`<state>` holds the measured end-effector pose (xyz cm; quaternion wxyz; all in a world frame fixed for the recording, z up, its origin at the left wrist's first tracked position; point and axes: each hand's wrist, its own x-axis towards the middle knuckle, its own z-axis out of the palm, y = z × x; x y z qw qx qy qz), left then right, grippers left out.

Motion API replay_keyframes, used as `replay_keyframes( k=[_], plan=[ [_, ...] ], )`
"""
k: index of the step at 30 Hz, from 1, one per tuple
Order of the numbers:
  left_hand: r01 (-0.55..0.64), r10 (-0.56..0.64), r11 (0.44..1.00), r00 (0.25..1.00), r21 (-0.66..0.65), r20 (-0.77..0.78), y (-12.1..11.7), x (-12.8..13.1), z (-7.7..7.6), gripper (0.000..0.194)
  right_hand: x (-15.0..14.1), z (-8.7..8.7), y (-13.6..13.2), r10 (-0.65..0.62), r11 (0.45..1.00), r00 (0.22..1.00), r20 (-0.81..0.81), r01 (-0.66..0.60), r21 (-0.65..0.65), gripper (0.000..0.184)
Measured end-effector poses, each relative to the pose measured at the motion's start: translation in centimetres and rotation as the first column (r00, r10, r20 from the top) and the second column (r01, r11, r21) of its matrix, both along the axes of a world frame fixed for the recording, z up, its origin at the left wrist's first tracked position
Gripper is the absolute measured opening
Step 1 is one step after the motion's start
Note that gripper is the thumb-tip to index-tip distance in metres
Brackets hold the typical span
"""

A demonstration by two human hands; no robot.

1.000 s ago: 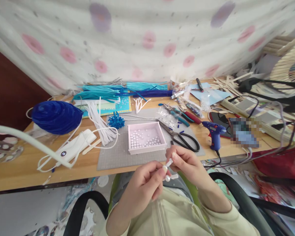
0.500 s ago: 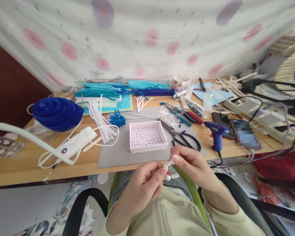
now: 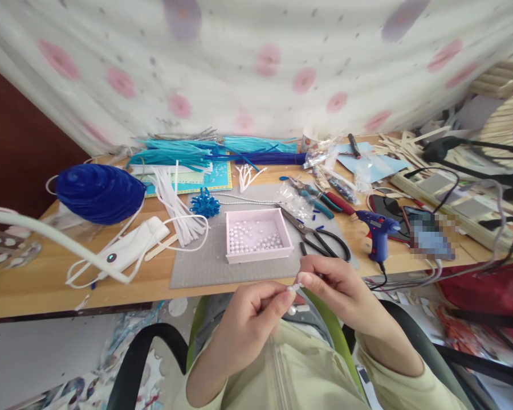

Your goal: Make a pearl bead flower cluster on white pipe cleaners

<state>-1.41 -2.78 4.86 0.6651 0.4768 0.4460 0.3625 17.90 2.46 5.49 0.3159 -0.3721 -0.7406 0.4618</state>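
My left hand (image 3: 250, 319) and my right hand (image 3: 331, 285) meet just below the table's front edge, both pinched on a small white pipe cleaner piece with pearl beads (image 3: 293, 296). One pearl sits between the fingertips of both hands, another hangs just under them. Straight ahead on a grey mat (image 3: 205, 259) stands a pink box (image 3: 259, 253) holding several loose pearls. Black-handled scissors (image 3: 320, 239) lie right of the box, close to my right hand.
A blue glue gun (image 3: 378, 230) stands at the right with its cord trailing off the edge. Pliers (image 3: 320, 199), white pipe cleaners (image 3: 175, 208), a blue ruffled shape (image 3: 98, 193), a white device (image 3: 130, 250) and blue and teal strips (image 3: 205, 154) crowd the wooden table (image 3: 47, 285).
My hands have drawn slightly closer together on the pearl piece, and its upper stub has slid into my right fingers. The view shifted a little; nothing on the table moved.
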Motion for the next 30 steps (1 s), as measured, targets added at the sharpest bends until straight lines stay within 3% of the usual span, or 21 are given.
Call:
replay_keyframes(
  k=[7, 12, 20, 30],
  plan=[
    [-0.022, 0.022, 1.000, 1.000, -0.014, 0.008, -0.2, 0.0, -0.2, 0.050, -0.1, 0.5, -0.1, 0.041, 0.995, 0.999, 0.029, -0.043, 0.088, 0.048],
    [-0.007, 0.008, 1.000, 0.999, 0.030, -0.037, -0.2, 0.0, 0.1, 0.048, -0.3, 0.8, -0.1, -0.004, 0.993, 0.998, 0.061, -0.004, 0.118, 0.054],
    [-0.034, 0.037, 0.998, 0.997, 0.046, -0.070, 0.1, 0.1, 0.1, 0.046, -0.3, 1.0, -0.2, 0.001, 0.994, 1.000, 0.001, -0.001, 0.111, 0.038],
    [-0.050, 0.050, 0.999, 0.998, 0.005, -0.026, 0.2, 0.4, 0.3, 0.047, 0.5, 1.2, 0.0, -0.061, 0.993, 0.998, -0.023, 0.063, 0.099, 0.039]
  ],
)
